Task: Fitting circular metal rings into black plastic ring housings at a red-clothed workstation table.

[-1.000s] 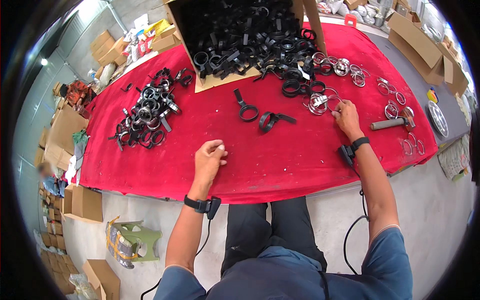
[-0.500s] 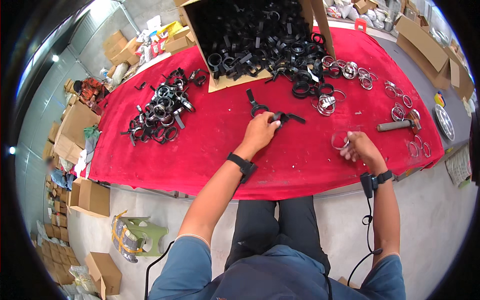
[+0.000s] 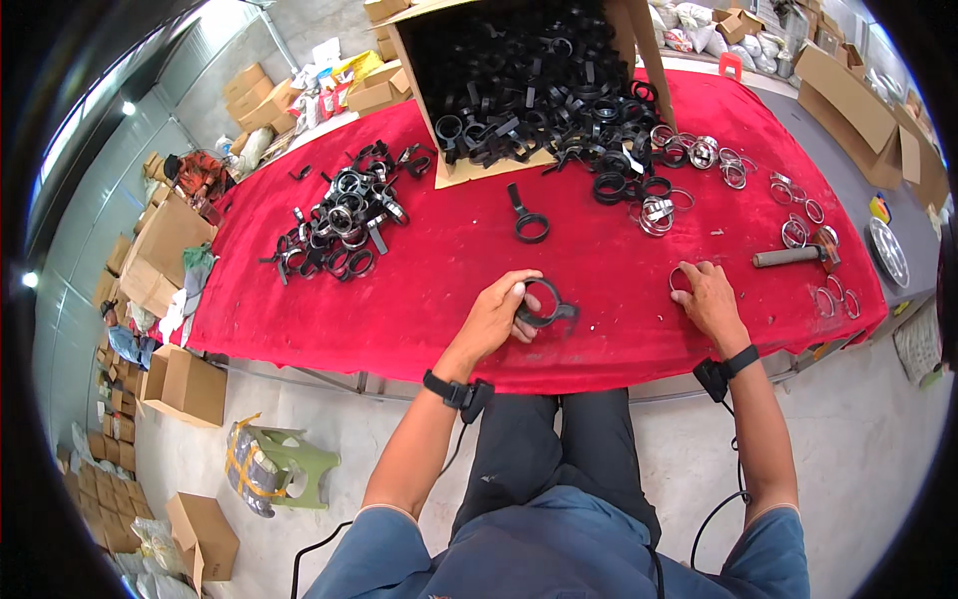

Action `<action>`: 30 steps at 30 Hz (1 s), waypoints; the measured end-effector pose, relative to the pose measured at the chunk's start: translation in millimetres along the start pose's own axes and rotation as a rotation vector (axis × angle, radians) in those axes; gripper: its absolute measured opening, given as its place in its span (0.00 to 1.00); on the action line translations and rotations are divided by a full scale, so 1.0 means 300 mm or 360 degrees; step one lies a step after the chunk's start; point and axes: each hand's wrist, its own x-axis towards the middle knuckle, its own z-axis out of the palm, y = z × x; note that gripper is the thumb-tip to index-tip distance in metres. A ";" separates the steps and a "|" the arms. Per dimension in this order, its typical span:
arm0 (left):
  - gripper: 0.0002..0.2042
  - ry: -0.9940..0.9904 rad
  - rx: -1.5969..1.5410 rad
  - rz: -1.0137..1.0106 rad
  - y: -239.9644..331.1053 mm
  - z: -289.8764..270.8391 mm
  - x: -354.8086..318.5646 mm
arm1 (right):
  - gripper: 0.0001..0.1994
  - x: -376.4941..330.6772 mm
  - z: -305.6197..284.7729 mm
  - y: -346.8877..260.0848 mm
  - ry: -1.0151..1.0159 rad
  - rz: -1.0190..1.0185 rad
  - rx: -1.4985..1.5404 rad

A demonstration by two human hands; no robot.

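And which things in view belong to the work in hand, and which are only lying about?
Apparently belonging:
black tabbed ring, in the left hand
thin metal ring, in the right hand
loose black ring, on the cloth
black-and-silver ring pile
hammer, perhaps, untouched

Apparently lying about:
green stool
grey bundle
round silver disc

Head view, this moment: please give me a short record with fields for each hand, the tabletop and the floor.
Left hand: holds a tabbed black ring
Right hand: holds a thin ring, partly hidden by the fingers
Table cover: red cloth
Table middle: a single black ring with a handle, beyond the left hand
Table left: mixed pile of black and silvery rings
Table far side: cardboard box full of black parts
Table right: hammer, loose silvery rings
Floor: green stool, at left
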 end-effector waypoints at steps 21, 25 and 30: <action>0.34 -0.1192 0.0428 -0.0142 0.092 0.262 -0.599 | 0.43 -0.276 -0.136 -0.456 -0.0796 -0.0777 0.3445; 0.30 -0.1190 0.0530 -0.0111 0.100 0.327 -0.600 | 0.45 -0.302 -0.171 -0.492 -0.0751 -0.0545 0.3359; 0.25 -0.1174 0.0475 -0.0140 0.087 0.330 -0.592 | 0.51 -0.324 -0.167 -0.486 -0.0647 -0.0289 0.3126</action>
